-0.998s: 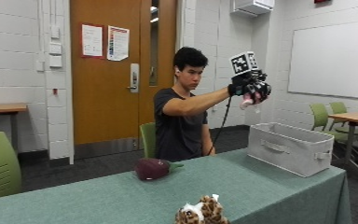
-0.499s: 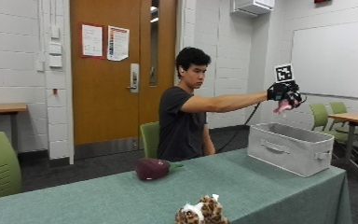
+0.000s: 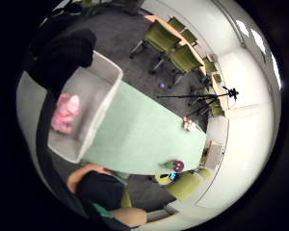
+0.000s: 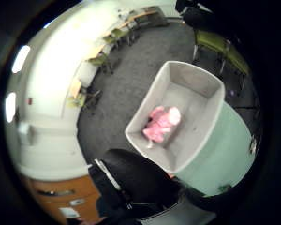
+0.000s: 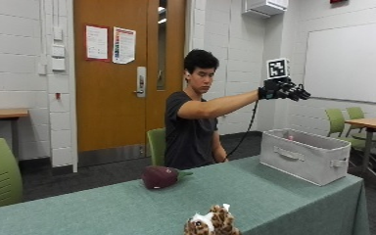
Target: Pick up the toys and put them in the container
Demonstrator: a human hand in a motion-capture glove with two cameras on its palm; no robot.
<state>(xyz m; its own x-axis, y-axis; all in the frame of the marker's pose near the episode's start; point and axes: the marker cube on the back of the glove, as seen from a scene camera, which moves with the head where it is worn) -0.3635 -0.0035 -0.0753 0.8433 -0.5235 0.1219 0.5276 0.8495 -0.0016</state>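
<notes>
My gloved right hand (image 5: 284, 91) hangs open and empty above the grey container (image 5: 303, 154), fingers spread. The pink toy (image 4: 160, 123) lies inside it. The eggplant toy (image 5: 160, 176) and spotted plush (image 5: 211, 223) wait on the table (image 5: 292, 205) beyond the container.

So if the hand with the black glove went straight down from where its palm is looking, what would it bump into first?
Probably the pink toy lying inside the gray container. The gloved right hand hangs open above it, and both palm views look straight into it. Exact depth is hard to judge.
</notes>
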